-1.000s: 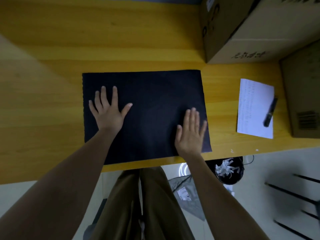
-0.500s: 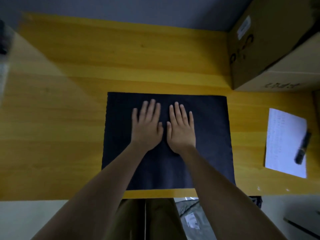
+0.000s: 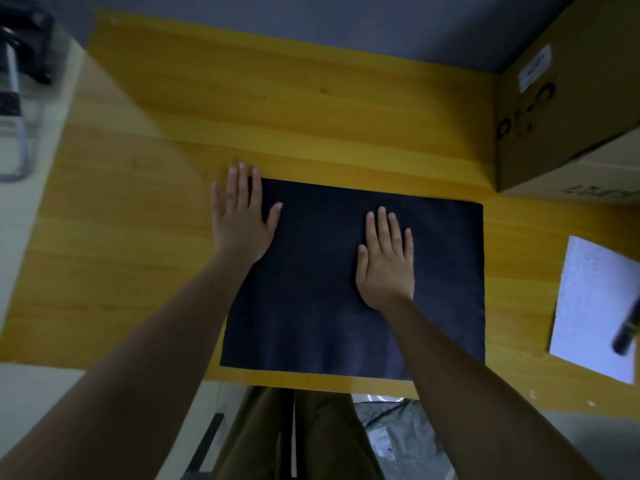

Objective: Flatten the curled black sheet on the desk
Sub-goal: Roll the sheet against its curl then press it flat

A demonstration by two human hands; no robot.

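The black sheet (image 3: 311, 299) lies spread flat on the yellow wooden desk (image 3: 277, 109), near the desk's front edge. My left hand (image 3: 240, 216) rests palm down over the sheet's far left corner, fingers stretched out and reaching past the edge onto the wood. My right hand (image 3: 386, 258) presses flat on the sheet, right of its middle, with the fingers close together. Neither hand grips anything. My forearms cover parts of the sheet's near half.
A large cardboard box (image 3: 568, 109) stands at the back right of the desk. A white paper (image 3: 595, 313) with a black pen (image 3: 627, 327) on it lies at the right edge. A clear container (image 3: 14, 109) stands off the desk's left end.
My hands were side by side at the sheet's middle. They have slid apart: the left one out to the far left corner, the right one a little to the right.
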